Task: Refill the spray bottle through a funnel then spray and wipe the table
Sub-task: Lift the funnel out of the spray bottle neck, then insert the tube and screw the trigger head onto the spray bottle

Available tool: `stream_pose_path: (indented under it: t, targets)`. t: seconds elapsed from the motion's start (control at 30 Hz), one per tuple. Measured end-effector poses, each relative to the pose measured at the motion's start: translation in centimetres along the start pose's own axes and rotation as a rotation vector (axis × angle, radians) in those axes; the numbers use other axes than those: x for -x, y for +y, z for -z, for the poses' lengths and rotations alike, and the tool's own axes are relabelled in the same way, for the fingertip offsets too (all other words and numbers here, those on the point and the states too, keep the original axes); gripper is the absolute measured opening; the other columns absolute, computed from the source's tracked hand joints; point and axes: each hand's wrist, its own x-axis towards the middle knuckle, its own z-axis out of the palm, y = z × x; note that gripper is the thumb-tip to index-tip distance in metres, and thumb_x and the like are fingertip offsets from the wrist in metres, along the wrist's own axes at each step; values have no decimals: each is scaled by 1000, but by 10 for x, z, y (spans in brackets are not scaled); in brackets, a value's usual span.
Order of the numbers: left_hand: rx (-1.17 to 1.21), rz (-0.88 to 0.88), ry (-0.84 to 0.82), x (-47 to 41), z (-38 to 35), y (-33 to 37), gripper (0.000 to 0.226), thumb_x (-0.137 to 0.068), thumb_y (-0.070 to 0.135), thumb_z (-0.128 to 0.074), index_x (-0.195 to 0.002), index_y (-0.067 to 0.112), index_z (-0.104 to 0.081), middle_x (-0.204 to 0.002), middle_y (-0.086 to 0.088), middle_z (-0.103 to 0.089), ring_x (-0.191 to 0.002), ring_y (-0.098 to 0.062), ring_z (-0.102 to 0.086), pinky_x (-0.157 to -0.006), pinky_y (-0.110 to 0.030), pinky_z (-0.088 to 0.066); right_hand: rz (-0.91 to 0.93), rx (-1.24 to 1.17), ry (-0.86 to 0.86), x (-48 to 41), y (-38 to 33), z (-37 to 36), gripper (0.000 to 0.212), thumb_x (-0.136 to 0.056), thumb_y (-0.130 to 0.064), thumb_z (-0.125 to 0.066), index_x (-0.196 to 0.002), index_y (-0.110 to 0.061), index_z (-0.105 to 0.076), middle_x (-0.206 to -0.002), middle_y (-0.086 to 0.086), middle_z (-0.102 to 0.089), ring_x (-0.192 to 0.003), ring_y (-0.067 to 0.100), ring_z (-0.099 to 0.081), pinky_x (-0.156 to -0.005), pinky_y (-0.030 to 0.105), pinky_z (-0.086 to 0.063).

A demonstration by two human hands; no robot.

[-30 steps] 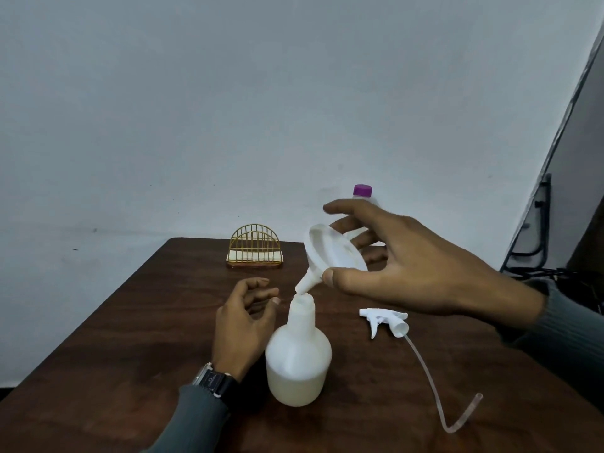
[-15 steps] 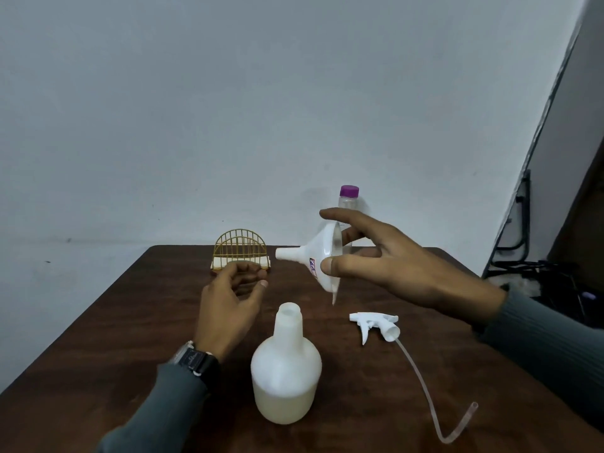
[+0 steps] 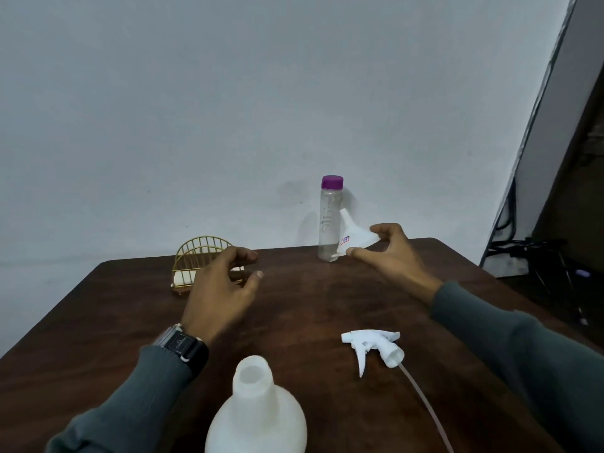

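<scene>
While left hand [image 3: 219, 291] hovers half-open, right hand [image 3: 390, 253] apparently pinches funnel [image 3: 354, 235].

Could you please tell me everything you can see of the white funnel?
The funnel is white, plastic by the look of it, with a wide cone and a narrow spout pointing up and to the left. A small red-and-blue sticker sits on the cone's outside. The right hand holds it by the rim between thumb and fingers, at the far side of the table, close beside the clear purple-capped bottle. It is not in the spray bottle.

Plain grey wall [image 3: 228, 109], dark doorway [image 3: 581, 191]
</scene>
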Motion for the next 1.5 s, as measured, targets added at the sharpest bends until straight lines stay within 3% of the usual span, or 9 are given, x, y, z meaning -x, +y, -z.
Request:
stream_pose_path:
  t: [0.13,0.27,0.5,0.87,1.03,1.2,1.3,1.4,1.5]
  targets:
    - [-13,19,-45,-8,-19,-13,39,-89,23,-78,-123,31,-60,-127,20,-63,-108,-5,-66,-91,-27,-55,-86,65,80,-46,41,-10,81,-76,-42,-89,-135,-14,-42,-128,1,-53,-111,20,-55,-90,30,-46]
    - [-75,40,-131,-14,-32,-27,45,-89,27,-78,-128,33,-56,-130,19,-55,-114,-4,-56,-94,-27,-49,-150,203,104,-80,70,-24,84,-65,-59,-86,-124,-19,-41,-133,7,-56,-125,32,-55,-102,46,-50]
    - [-98,49,-226,-16,-36,-50,37,-91,26,-77,-123,32,-60,-136,19,-58,-122,-3,-55,-102,-27,-48,-271,422,-3,-107,86,-45,80,-76,-59,-78,-135,-15,-45,-140,11,-54,-139,37,-39,-98,42,-31]
    - [-96,34,-211,-10,-18,-45,30,-89,27,-78,-115,35,-64,-132,19,-63,-123,-9,-62,-103,-35,-53,-259,353,-17,-85,68,-27,100,-76,-50,-82,-154,-14,-32,-155,14,-41,-143,37,-37,-112,44,-38]
    - [-58,53,-183,13,3,-28,28,-90,22,-78,-114,30,-67,-123,18,-68,-118,-4,-63,-95,-21,-48,-183,439,-171,-38,49,-8,72,-76,-52,-80,-138,-27,-53,-142,9,-50,-129,27,-52,-97,35,-44]
    - [-3,81,-173,51,27,-10,28,-89,17,-79,-111,30,-68,-122,17,-69,-117,-7,-64,-94,-24,-50,-200,480,-320,23,24,15,40,-87,-47,-77,-114,-19,-67,-103,-2,-65,-92,16,-60,-80,30,-50]
    - [32,78,-155,75,38,2,28,-91,12,-75,-111,31,-69,-119,22,-68,-115,-2,-64,-92,-22,-50,-257,480,-432,52,17,25,42,-89,-49,-74,-116,-19,-65,-94,4,-69,-67,15,-57,-54,24,-45]
    - [55,107,-123,99,47,4,22,-100,14,-63,-111,32,-71,-117,23,-70,-115,2,-62,-96,-29,-53,-303,433,-460,68,14,30,51,-91,-44,-76,-132,-21,-56,-104,9,-72,-67,16,-58,-50,24,-47]
    - [181,182,-53,121,54,9,25,-108,26,-48,-112,36,-70,-115,23,-72,-117,-1,-63,-107,-43,-50,-312,396,-457,80,10,30,58,-91,-30,-80,-142,-20,-55,-89,4,-68,-58,13,-56,-46,23,-49]
